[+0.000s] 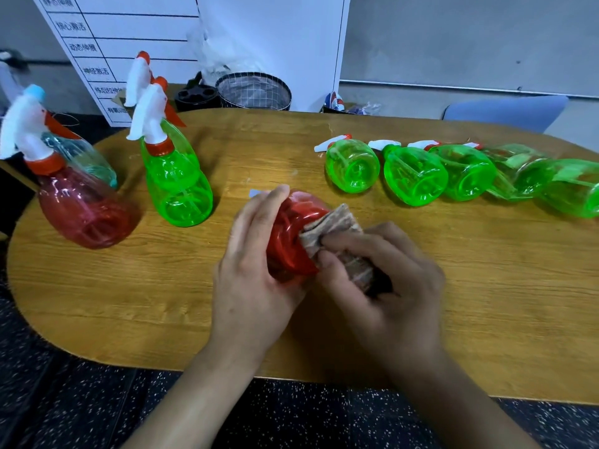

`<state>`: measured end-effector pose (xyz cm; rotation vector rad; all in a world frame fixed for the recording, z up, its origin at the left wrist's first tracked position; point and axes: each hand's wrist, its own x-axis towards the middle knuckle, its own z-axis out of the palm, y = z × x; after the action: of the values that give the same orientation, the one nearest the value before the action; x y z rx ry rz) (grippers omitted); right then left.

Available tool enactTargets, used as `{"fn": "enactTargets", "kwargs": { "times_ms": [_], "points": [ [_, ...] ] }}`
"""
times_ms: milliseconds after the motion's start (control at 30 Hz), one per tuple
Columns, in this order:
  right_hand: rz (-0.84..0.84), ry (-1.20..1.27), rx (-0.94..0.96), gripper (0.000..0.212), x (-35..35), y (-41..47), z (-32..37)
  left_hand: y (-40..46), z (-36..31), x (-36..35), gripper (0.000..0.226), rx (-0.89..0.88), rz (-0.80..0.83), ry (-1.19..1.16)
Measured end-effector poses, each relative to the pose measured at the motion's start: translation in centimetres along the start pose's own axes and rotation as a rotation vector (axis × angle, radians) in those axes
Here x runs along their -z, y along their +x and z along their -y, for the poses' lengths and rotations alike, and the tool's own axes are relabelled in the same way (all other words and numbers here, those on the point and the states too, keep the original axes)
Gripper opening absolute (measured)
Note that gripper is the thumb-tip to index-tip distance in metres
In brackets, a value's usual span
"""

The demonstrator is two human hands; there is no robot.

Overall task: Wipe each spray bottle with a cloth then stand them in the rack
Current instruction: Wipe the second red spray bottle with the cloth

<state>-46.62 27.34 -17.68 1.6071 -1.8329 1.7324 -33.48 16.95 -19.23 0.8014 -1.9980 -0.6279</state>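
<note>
The left hand (256, 267) holds a translucent red bottle (291, 234); the right hand's (382, 280) grip pinches a cloth (337, 228).

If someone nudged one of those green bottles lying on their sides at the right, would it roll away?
Probably: the lying green bottle has a rounded body resting on smooth table. It looks empty, so likely light. Its trigger head may stop a full roll.

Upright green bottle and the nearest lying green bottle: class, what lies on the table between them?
In the head view, only bare wooden table separates the upright green bottle from the nearest lying green bottle.
</note>
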Motion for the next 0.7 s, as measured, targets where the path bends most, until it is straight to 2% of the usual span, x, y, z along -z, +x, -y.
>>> {"fn": "enactTargets", "kwargs": {
  "times_ms": [133, 200, 267, 300, 367, 433, 467, 533, 633, 700],
  "points": [
    [-0.157, 0.417, -0.394, 0.007, -0.2, 0.5, -0.9, -0.6, 0.3, -0.3, 0.096, -0.017, 0.044, 0.023],
    [-0.134, 0.469, -0.528, 0.006, -0.5, 0.3, -1.8, -0.9, 0.6, -0.6, 0.101, -0.038, 0.091, -0.002],
    [-0.123, 0.489, -0.587, 0.006, -0.6, 0.2, -2.7, -1.1, 1.0, -0.9, 0.104, -0.043, 0.165, -0.071],
    [-0.123, 0.497, -0.608, 0.006, -0.7, 0.1, -3.0, -1.1, 1.0, -1.0, 0.101, -0.044, 0.212, -0.119],
    [-0.119, 0.513, -0.643, 0.008, -1.0, 0.0, -3.5, -1.1, 0.6, -1.0, 0.077, -0.038, 0.258, -0.201],
    [-0.103, 0.511, -0.666, 0.007, -1.1, -0.1, -3.8, -1.1, 0.2, -1.0, 0.045, -0.002, 0.239, -0.258],
    [-0.094, 0.505, -0.669, 0.005, -1.2, -0.1, -3.8, -1.1, 0.3, -1.1, 0.039, 0.012, 0.214, -0.265],
    [-0.079, 0.504, -0.670, 0.002, -1.4, -0.2, -3.8, -1.0, 0.9, -1.2, 0.048, 0.057, 0.201, -0.281],
    [-0.066, 0.535, -0.676, 0.003, -1.7, -0.2, -3.7, -0.7, 2.0, -0.7, 0.084, 0.188, 0.268, -0.316],
    [-0.059, 0.545, -0.677, 0.004, -2.0, -0.1, -3.4, -0.6, 2.4, -0.1, 0.101, 0.199, 0.285, -0.258]
  ]
}}
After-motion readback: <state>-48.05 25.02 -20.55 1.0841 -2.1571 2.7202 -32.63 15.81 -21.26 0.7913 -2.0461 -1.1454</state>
